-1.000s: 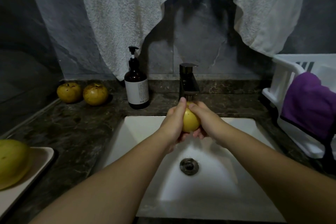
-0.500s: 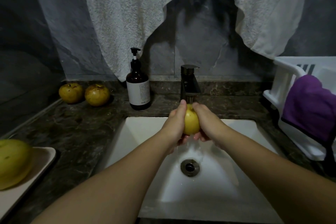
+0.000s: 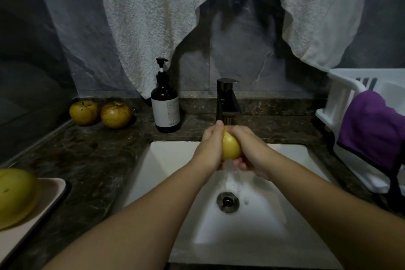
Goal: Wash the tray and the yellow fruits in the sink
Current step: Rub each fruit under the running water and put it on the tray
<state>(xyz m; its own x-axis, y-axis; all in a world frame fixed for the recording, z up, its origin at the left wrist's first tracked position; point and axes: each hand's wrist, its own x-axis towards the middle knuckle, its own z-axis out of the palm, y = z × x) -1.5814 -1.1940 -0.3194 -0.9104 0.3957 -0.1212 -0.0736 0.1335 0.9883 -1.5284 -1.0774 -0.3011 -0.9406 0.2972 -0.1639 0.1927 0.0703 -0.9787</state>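
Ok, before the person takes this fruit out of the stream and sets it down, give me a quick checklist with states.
1. Yellow fruit held by left hand and right hand: ok.
2. Water running from faucet: ok.
3. Fruit over the sink: ok.
4. Fruit fully rinsed: cannot tell.
5. Tray has free space beside its fruit: ok.
6. Two counter fruits washed: cannot tell.

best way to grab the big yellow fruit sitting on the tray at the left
Take the big yellow fruit around its widest middle with a whole-hand cupped grip, coming from above and from its right, sink-facing side. It is round, smooth and bulky, so a fingertip pinch would likely slip. It lies at the left end of the shallow tray, whose low rim leaves that side open; its left side is cut off by the frame.
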